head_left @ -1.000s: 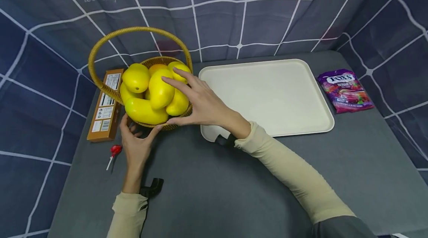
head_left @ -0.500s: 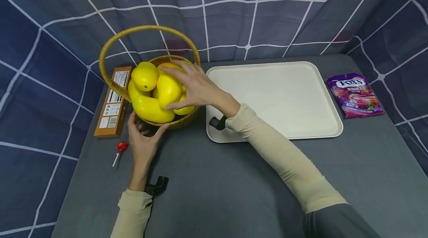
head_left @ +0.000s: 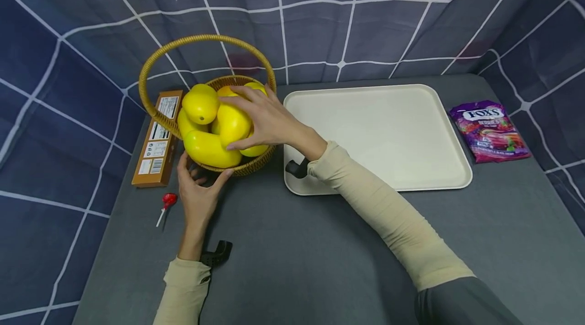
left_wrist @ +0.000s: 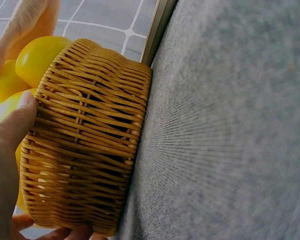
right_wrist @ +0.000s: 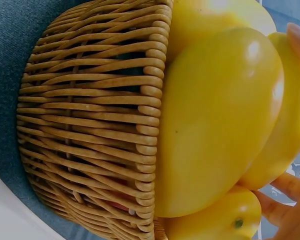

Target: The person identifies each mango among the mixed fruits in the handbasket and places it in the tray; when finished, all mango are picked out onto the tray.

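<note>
A wicker basket [head_left: 249,166] with a tall arched handle is heaped with smooth yellow mangoes. My left hand [head_left: 198,198] holds its near side; in the left wrist view the thumb [left_wrist: 25,107] lies at the rim and the fingers wrap the lower wall. My right hand [head_left: 274,119] reaches over the heap from the right and grips an upright mango [head_left: 234,123], thumb low and fingers high. In the right wrist view, that mango [right_wrist: 282,115] sits between thumb and fingers, behind a larger one [right_wrist: 220,120]. Other mangoes are partly hidden beneath the hand.
An off-white tray [head_left: 384,137] lies right of the basket, under the right forearm. Beyond it is a purple candy bag [head_left: 490,132]. A brown box [head_left: 155,147] stands left of the basket, with a red lollipop [head_left: 169,200] in front. A checked curtain [head_left: 315,25] hangs behind.
The right hand has moved from spread fingers over the heap to closing round the upright mango. The left hand stays at the basket. The head view has shifted slightly.
</note>
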The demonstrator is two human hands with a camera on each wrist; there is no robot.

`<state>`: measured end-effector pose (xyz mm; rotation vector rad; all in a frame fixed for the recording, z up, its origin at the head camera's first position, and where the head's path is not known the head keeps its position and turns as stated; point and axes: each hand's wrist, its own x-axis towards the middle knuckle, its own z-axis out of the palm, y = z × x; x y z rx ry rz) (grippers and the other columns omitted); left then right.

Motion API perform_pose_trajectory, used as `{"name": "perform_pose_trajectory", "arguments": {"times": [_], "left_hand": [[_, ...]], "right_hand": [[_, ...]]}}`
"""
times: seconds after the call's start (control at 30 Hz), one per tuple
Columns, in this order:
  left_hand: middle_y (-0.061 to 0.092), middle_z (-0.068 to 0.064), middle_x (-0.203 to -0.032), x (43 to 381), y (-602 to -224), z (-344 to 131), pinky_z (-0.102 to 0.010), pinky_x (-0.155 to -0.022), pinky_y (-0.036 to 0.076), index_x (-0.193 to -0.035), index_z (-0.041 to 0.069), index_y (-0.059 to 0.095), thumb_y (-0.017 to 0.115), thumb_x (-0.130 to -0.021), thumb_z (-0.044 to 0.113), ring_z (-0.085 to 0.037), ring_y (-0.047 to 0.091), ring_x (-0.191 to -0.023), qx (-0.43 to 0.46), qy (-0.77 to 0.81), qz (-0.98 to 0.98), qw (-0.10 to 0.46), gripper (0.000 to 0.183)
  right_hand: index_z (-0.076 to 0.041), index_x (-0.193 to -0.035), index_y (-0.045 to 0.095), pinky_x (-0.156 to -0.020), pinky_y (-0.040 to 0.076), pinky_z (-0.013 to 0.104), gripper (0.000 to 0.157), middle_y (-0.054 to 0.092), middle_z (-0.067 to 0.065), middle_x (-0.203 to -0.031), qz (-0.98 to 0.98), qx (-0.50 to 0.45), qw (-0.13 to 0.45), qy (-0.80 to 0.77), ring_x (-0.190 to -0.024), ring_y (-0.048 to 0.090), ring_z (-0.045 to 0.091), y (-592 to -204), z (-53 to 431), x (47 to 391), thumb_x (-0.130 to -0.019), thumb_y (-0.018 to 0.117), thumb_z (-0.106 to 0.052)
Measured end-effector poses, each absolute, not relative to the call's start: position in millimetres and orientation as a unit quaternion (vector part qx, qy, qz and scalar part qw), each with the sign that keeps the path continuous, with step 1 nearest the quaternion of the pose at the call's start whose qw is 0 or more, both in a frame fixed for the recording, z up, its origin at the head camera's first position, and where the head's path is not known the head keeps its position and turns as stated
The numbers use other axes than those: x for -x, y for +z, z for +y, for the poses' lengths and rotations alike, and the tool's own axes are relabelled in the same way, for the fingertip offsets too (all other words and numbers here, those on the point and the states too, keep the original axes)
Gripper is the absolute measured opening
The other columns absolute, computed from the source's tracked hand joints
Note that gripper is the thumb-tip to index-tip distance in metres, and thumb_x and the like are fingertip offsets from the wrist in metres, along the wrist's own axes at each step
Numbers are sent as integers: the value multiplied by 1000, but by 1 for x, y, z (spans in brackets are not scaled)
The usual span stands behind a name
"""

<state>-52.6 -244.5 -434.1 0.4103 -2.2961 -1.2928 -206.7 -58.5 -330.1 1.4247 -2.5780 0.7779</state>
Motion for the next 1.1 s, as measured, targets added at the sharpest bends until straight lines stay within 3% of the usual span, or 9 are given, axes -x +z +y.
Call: {"name": "perform_pose_trajectory", "arguments": {"times": [0.3, 0.83, 1.1], "left_hand": [[35, -8, -151, 52, -435, -244, -43, -90, 42, -153, 29, 26, 87, -74, 28, -30, 47, -120, -145, -474, -836, 234, 99], [38, -9, -149, 52, -438, -244, -38, -87, 41, -151, 32, 28, 88, -72, 24, -29, 50, -118, -137, -478, -831, 249, 100], [38, -6, -149, 52, -437, -244, -37, -87, 40, -152, 32, 28, 87, -74, 22, -26, 49, -117, -134, -484, -828, 248, 98]], "right_hand": [[-23, -146, 46, -117, 12, 61, 94, 37, 5, -154, -830, -473, 59, 289, -143, 33, 21, -331, -55, 208, -69, 75, -68], [-14, -142, 50, -113, 32, 40, 91, 38, 11, -152, -779, -491, 129, 367, -137, 38, 25, -331, -17, 201, -68, 82, -56], [-10, -140, 51, -113, 34, 37, 88, 38, 12, -152, -775, -480, 143, 386, -138, 36, 24, -336, 16, 199, -67, 85, -46]]}}
